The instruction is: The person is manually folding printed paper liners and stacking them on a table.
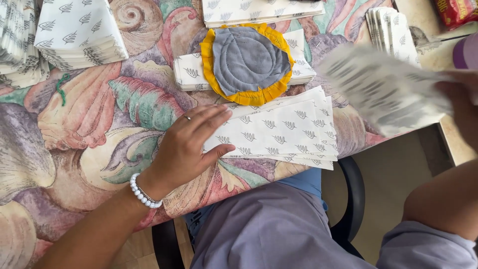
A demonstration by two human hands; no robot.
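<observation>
My left hand (189, 142), with a ring and a white bead bracelet, lies flat with fingers spread on the left end of a small pile of white paper sheets printed with grey leaf marks (284, 132) near the table's front edge. My right hand (460, 107) at the right edge grips one such sheet (383, 89), which is blurred in motion above the table's right side. A round grey cloth pad with a yellow frill (247, 62) rests on another stack of the same paper (191, 74) just behind the pile.
More stacks of the leaf-print paper stand at the back left (79, 32), back middle (259, 10) and back right (391, 30). The table wears a colourful shell-pattern cloth (74, 129). A red packet (455, 10) lies at the far right corner. A black chair (351, 199) is below.
</observation>
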